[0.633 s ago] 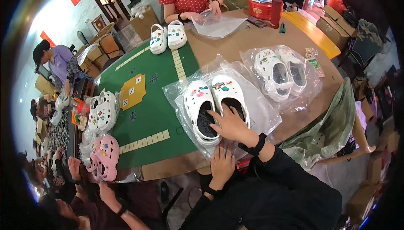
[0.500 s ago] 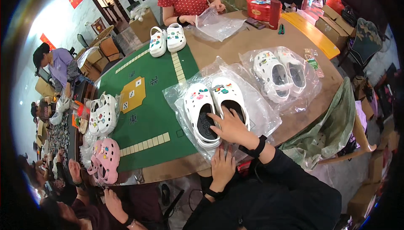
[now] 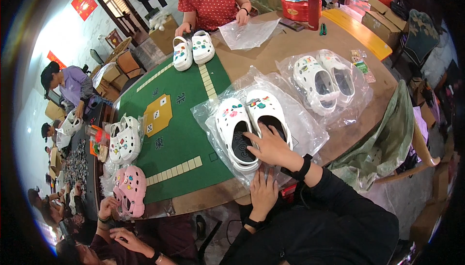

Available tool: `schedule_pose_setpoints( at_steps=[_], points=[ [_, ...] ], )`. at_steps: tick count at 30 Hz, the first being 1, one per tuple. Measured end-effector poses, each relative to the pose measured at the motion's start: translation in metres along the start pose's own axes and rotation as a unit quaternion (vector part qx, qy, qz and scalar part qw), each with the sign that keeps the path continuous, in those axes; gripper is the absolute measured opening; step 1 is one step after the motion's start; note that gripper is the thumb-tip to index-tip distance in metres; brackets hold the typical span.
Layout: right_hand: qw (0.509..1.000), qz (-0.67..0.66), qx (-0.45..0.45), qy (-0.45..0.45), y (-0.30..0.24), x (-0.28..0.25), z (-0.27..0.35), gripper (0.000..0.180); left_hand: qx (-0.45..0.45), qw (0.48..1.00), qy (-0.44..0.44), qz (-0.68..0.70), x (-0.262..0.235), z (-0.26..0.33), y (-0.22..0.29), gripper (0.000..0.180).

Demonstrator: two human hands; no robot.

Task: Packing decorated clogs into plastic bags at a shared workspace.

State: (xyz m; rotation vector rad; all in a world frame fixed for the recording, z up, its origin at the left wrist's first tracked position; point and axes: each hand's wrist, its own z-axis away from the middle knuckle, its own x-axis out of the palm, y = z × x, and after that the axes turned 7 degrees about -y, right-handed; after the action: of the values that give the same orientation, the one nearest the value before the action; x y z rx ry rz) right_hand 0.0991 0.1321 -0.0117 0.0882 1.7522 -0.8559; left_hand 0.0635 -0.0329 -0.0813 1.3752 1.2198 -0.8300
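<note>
A pair of white clogs (image 3: 271, 106) with colourful charms and dark insoles sits upright on a clear plastic bag (image 3: 306, 132) at the table's near side. My right hand (image 3: 275, 148) straddles the clogs' adjoining sides, fingers hooked into both shoe openings, gripping them. Just below the heels, my left hand (image 3: 264, 191) lies palm down with its fingers stretched out, touching the bag's near edge at the table edge. What lies under its fingertips is hidden.
Another white clog pair (image 3: 315, 83) lies in clear plastic to the right. White clogs (image 3: 125, 139) and pink clogs (image 3: 130, 190) stand at left, beside a co-worker's hands. Across the green mat (image 3: 193, 119), a person in red touches further white clogs (image 3: 202, 47). A green sack (image 3: 382, 144) hangs at right.
My hands keep their pose; the view has shifted slightly. The person opposite has let go of the plastic bag with one hand and reached to the far clogs. The co-worker's hand at left now touches the pink clogs.
</note>
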Motion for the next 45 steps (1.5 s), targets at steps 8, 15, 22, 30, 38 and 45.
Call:
schedule_pose_setpoints(
  at_steps=[8,15,22,30,38,45],
  points=[
    [1.0,0.0,-0.003,0.007,0.0,0.003,-0.001,0.047,-0.007,1.0,0.001,0.0,0.001,0.0,-0.001,0.049],
    [1.0,-0.003,0.001,0.0,-0.001,0.003,-0.001,0.048,-0.011,1.0,0.006,0.017,-0.002,0.0,0.002,0.048],
    [1.0,0.004,-0.004,-0.006,-0.002,0.0,-0.003,0.048,-0.012,1.0,0.007,0.018,0.001,0.002,0.0,0.048],
    [1.0,0.021,0.002,0.0,-0.002,-0.001,-0.004,0.05,-0.01,1.0,0.009,0.022,0.006,0.003,-0.002,0.047],
    [0.995,0.093,0.042,0.004,-0.008,-0.015,-0.028,0.048,0.022,0.999,0.011,-0.035,0.002,0.0,-0.002,0.05],
    [0.993,0.081,0.056,0.062,0.009,0.003,-0.052,0.023,0.027,1.0,0.012,-0.006,0.008,0.0,-0.008,0.047]
  ],
)
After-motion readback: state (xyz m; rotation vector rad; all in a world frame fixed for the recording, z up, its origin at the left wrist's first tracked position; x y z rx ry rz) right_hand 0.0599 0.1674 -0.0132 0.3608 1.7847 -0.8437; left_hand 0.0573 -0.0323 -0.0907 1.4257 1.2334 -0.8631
